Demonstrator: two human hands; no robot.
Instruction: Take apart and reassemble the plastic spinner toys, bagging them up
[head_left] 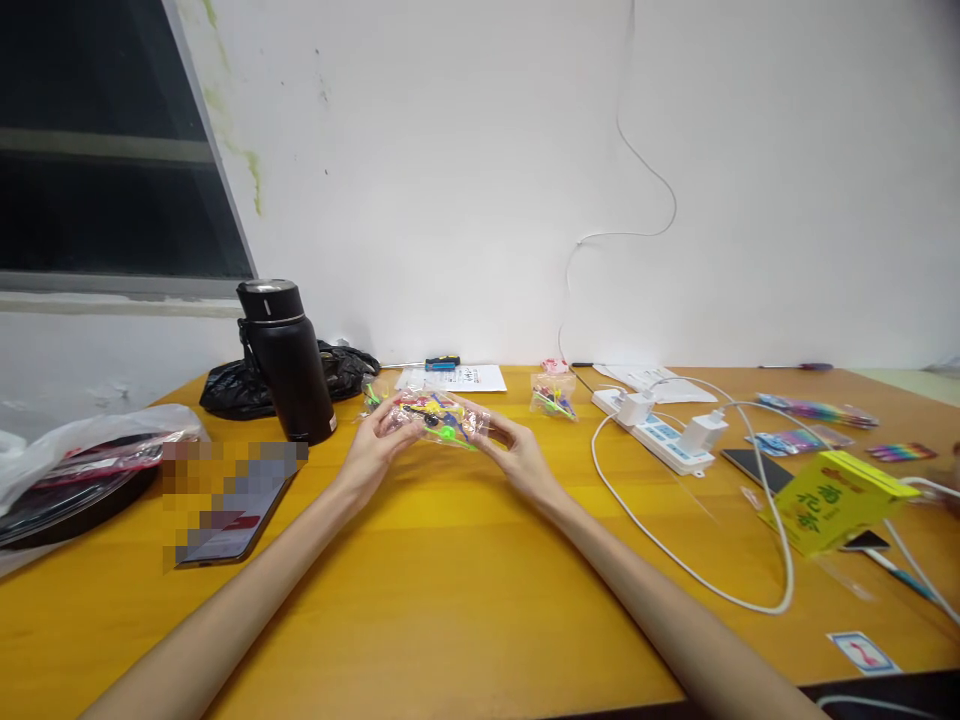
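Note:
Both my hands hold one small clear plastic bag (pixel 440 417) full of colourful little pieces, yellow, green, blue and black, just above the wooden table (pixel 450 560). My left hand (pixel 373 446) pinches the bag's left end and my right hand (pixel 511 446) grips its right end. A second small bag (pixel 553 396) with coloured pieces lies on the table behind my right hand. Another tiny bag (pixel 373 393) sits just behind my left hand.
A black flask (pixel 289 360) and a black plastic bag (pixel 247 388) stand at back left, a phone (pixel 232 520) at left. A white power strip (pixel 660 435) with chargers and cables, a yellow box (pixel 836 500), papers (pixel 457 378) and coloured packets (pixel 814 410) lie right.

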